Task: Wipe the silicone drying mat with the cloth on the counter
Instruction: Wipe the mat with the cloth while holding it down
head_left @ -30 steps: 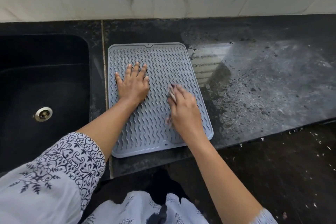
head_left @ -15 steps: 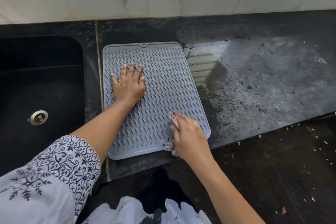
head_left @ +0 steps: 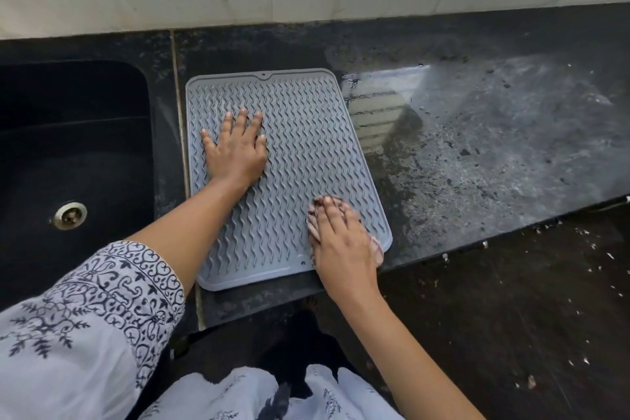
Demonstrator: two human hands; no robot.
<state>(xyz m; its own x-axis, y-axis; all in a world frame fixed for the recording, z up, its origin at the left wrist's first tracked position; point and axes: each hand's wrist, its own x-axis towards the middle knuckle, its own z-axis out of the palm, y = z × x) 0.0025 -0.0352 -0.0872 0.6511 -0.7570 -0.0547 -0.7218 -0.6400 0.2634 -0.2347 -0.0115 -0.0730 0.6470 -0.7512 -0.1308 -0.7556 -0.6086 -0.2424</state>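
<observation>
Right grip (head_left: 342,242), fingers flattened onto the bunched cloth (head_left: 375,246), presses it against the near right corner of the silicone drying mat (head_left: 300,133), while the left grip (head_left: 235,150), spread open and empty beyond it, pins the mat on the worktop (head_left: 477,147), presumably against sliding.

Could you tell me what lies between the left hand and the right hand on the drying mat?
In the head view, only bare ribbed mat separates the flat left hand from the right hand pressing the cloth.
</observation>
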